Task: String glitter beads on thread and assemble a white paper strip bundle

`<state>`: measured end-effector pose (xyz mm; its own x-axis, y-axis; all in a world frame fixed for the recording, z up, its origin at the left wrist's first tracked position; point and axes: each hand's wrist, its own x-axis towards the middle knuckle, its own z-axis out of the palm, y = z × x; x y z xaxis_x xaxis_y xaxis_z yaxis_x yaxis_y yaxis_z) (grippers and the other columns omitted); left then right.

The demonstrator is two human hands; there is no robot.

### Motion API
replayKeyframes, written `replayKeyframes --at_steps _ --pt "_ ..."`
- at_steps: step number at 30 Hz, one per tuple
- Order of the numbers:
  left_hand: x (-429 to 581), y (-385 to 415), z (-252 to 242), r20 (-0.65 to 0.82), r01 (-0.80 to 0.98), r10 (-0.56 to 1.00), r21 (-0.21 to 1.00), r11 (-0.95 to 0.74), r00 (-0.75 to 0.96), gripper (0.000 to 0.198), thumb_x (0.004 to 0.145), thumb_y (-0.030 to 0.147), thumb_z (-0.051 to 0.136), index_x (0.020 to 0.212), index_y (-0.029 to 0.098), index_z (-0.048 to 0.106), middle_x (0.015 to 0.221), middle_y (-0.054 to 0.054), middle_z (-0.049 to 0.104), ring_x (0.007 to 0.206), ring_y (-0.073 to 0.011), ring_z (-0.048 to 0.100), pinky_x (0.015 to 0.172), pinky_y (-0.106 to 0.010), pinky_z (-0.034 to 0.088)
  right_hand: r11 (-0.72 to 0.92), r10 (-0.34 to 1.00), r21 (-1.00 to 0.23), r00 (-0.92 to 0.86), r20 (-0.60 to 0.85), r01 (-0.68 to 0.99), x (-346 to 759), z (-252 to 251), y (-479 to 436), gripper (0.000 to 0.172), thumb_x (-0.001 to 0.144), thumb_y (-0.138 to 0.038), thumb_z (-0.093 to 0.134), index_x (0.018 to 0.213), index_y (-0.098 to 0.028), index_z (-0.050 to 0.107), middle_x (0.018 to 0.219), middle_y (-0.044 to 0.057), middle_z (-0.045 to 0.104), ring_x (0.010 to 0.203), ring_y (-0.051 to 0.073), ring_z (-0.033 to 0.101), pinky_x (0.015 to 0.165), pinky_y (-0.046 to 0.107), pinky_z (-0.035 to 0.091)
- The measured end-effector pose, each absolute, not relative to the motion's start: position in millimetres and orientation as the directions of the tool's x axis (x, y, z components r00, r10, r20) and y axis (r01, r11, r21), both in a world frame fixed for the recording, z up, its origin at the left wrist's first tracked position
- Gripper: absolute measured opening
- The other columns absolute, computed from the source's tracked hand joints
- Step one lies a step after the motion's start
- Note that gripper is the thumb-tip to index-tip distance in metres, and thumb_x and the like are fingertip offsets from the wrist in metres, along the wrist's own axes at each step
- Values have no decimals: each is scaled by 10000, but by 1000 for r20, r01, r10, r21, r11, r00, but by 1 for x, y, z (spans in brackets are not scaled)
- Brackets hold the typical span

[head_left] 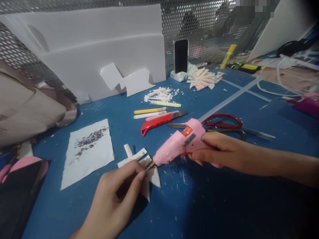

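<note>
On blue table (204, 205): right hand (211, 151) grip holding one glue gun (179, 142); left hand (117, 196) pinching one foam piece (149, 181).

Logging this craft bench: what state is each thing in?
Glue gun: gripped by right hand, nozzle at the foam.
Foam pieces: pinched by left hand.
Scissors: lying closed.
Utility knife: blade extended.
Phone: upright, screen dark.

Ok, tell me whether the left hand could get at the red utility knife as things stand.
Probably not yet: the left hand is pinching the white foam pieces at the glue gun nozzle. The red utility knife lies uncovered just beyond.
</note>
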<state>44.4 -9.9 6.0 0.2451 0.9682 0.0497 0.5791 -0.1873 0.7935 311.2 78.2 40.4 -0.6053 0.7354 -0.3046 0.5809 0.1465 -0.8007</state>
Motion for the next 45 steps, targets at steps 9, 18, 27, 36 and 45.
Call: replayKeyframes --at_steps 9,18,27,36,45 --pt "46 -7 4 50 582 971 793 -180 232 345 991 308 446 678 200 544 561 47 530 471 -83 466 467 -175 351 169 756 -792 -593 -277 586 313 36 78 494 872 -651 538 775 -170 591 679 -5 540 569 107 503 529 232 394" --pt "46 -7 5 72 579 971 792 -194 227 333 985 277 453 673 200 541 551 56 537 459 -71 468 462 -160 352 182 756 -781 -592 -278 598 313 38 79 501 872 -659 517 753 -176 573 642 -17 516 553 108 497 526 239 390" --pt "45 -7 6 91 586 970 783 -209 225 327 980 272 458 673 198 542 541 59 528 451 -66 463 448 -152 344 179 778 -778 -571 -263 603 313 37 78 532 842 -693 531 720 -177 573 616 -19 514 536 106 491 514 240 381" --pt "47 -6 7 99 590 970 778 -216 224 347 979 267 455 649 195 536 525 60 522 442 -64 459 447 -148 345 201 767 -774 -588 -257 601 314 37 79 506 865 -663 525 736 -177 583 630 -16 517 543 107 494 517 236 387" --pt "47 -8 7 98 582 969 783 -217 228 340 982 270 452 661 198 539 532 60 518 446 -69 461 446 -153 341 206 762 -782 -598 -250 589 314 35 79 534 864 -693 505 746 -178 581 626 -19 506 540 105 484 522 241 386"
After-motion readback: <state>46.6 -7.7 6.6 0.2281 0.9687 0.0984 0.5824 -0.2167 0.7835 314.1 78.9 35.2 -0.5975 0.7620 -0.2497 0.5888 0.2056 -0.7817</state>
